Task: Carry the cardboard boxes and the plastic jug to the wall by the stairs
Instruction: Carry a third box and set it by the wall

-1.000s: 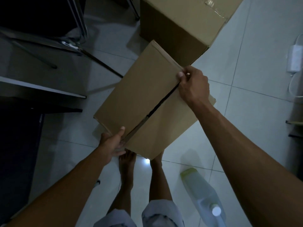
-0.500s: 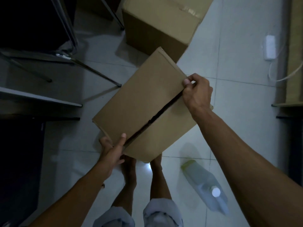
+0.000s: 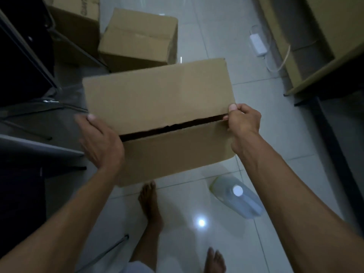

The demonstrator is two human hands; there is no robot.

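Note:
I hold a plain cardboard box (image 3: 157,99) off the floor in front of me, its top flaps parted by a dark slit. My left hand (image 3: 99,140) grips its left end. At the right end my right hand (image 3: 243,123) pinches the flap edge. A clear plastic jug (image 3: 238,198) with a white cap lies on its side on the white tiles, below my right forearm. A second cardboard box (image 3: 137,42) stands on the floor beyond the held one, and a third box (image 3: 74,22) stands behind it at the upper left.
Dark metal furniture legs (image 3: 29,62) and a shelf edge crowd the left side. A wooden desk (image 3: 325,46) stands at the right, with a white power adapter (image 3: 258,43) and cable on the floor beside it. My bare feet (image 3: 151,203) are below the box.
The held box has swung from a diagonal to nearly level across the view and risen. My left hand shifted to its left end. The view turned, revealing the desk and a third box.

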